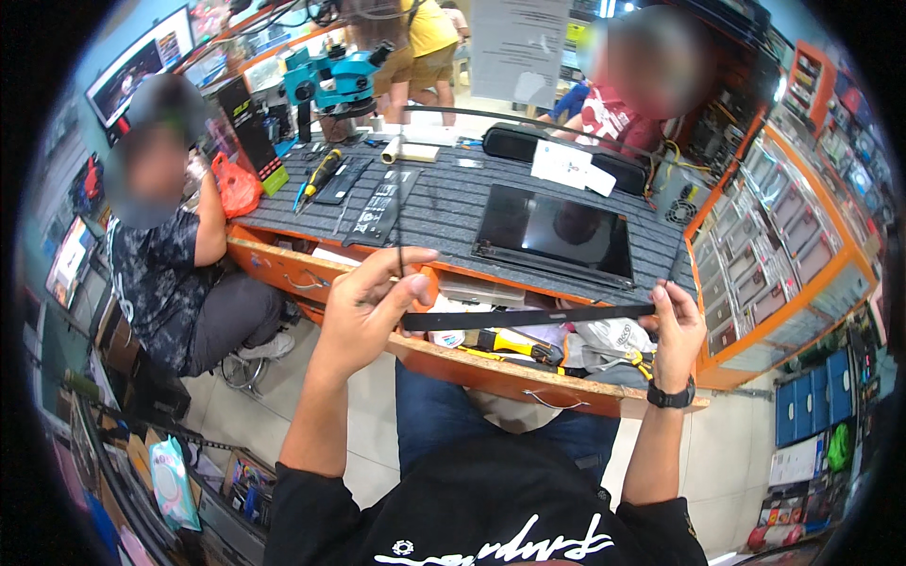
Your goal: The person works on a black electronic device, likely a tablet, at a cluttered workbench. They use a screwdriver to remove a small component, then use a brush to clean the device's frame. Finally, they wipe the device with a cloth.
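Two pinches on: left hand (363,307) and right hand (678,325), thumbs and fingers clamped on either near end of a black frame (528,317) | it's up over the open drawer (472,369), forearms stretched forward | dark screen panel (547,231) lying beyond on grey ribbed mat (439,222) | blue microscope (330,83) far left, seated person (156,283) left, display cabinet (769,245) right

From the middle of the view, a blue microscope (342,83) stands at 11 o'clock. At 10 o'clock there is a red plastic bag (237,189) and, farther out, a lit monitor (142,68). A person in a yellow shirt (432,32) is at 12 o'clock. An orange cabinet (791,313) stands at 3 o'clock, blue drawers (813,400) near 4, a pale packet (175,483) at 8.
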{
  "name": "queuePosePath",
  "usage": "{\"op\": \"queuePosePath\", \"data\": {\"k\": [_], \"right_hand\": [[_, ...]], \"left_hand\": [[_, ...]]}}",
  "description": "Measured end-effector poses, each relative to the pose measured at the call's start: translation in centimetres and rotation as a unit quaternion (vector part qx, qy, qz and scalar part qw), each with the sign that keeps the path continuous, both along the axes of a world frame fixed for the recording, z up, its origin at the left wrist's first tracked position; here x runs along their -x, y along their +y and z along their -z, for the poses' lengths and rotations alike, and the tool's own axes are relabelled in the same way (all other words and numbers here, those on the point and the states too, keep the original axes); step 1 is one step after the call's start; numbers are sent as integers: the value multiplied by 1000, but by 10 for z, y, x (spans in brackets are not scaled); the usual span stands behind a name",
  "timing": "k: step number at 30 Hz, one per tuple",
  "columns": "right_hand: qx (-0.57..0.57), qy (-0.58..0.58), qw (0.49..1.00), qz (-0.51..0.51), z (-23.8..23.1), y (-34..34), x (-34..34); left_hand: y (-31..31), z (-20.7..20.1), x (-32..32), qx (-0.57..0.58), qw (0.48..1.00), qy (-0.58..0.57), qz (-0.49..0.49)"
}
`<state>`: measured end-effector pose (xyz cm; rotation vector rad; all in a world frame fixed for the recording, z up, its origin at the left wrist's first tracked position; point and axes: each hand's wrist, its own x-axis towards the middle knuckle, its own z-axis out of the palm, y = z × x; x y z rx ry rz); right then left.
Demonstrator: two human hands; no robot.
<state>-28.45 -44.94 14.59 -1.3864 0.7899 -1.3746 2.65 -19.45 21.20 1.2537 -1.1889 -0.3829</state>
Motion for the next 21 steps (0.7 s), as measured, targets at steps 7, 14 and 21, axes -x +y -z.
{"op": "queuePosePath", "data": {"k": [7, 14, 21], "right_hand": [[168, -6, 980, 102, -56, -4, -15], [423, 61, 896, 124, -136, -1, -5], [634, 223, 732, 110, -197, 19, 47]], "left_hand": [[-4, 51, 11, -41, 993, 107, 7], [3, 93, 17, -53, 980, 168, 89], [5, 90, -16, 47, 972, 212, 88]]}}
